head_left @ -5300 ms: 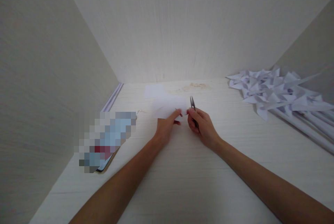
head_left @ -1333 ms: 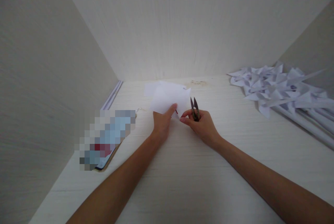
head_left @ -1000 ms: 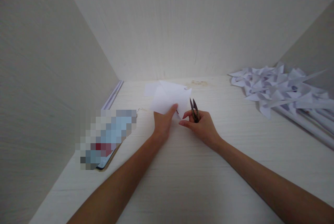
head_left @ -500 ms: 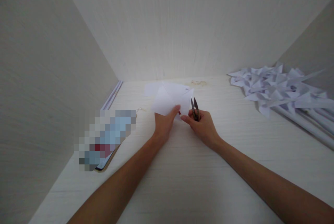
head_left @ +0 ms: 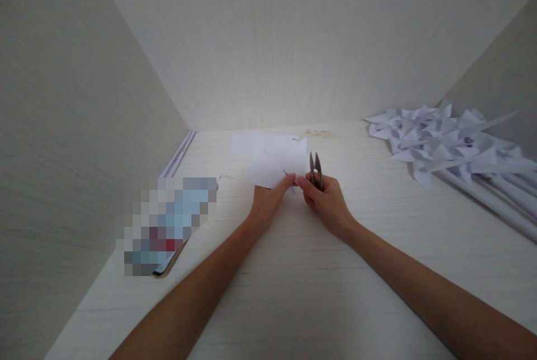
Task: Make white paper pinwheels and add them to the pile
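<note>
My left hand (head_left: 271, 200) grips a white sheet of paper (head_left: 277, 158) from its lower edge, thumb on top. Slits show in the sheet, and one corner at its upper right lifts a little. In my right hand (head_left: 325, 197) sits a pair of thread snips (head_left: 316, 167), blades pointing away from me and apart. My right thumb and fingertips meet the paper's lower right corner beside my left thumb. The fingers under the sheet are hidden.
Another white sheet (head_left: 239, 144) lies behind the held one. A phone (head_left: 170, 259), mostly blurred out, rests at left, near rolled paper sticks (head_left: 178, 155). Folded paper pinwheels (head_left: 461, 139) and white paper tubes (head_left: 490, 200) are piled at right. Walls enclose the table.
Both thumbs have come together at the paper's lower right corner. The sheet now lies flatter, and a dark slit shows near my left thumb. The snips have turned slightly more upright.
</note>
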`<state>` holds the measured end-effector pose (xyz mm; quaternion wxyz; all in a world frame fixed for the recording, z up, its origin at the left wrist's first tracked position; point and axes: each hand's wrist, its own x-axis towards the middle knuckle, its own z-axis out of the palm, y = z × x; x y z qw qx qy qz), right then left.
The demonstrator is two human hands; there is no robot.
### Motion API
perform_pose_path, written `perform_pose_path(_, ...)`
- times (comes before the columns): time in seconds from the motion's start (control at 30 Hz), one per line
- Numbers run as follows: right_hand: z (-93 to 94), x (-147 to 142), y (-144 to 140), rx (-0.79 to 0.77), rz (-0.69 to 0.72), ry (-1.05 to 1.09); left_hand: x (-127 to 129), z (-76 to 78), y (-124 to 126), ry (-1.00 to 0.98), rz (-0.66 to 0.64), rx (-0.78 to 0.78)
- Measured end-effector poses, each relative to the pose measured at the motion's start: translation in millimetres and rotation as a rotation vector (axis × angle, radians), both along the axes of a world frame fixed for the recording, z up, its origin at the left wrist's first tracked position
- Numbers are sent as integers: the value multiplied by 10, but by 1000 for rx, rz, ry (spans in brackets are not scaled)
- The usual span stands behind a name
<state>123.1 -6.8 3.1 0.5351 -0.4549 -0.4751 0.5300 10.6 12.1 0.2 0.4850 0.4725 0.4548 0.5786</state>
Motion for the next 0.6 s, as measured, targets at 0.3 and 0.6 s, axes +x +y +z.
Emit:
perform_pose_path(0.3, 71, -10, -69, -113, 266, -14, -72, 83, 105, -371, 100, -74)
perform_pose_path(0.6, 121, -35, -50, -177, 251, -107, -72, 112, 74, -381, 20, -67)
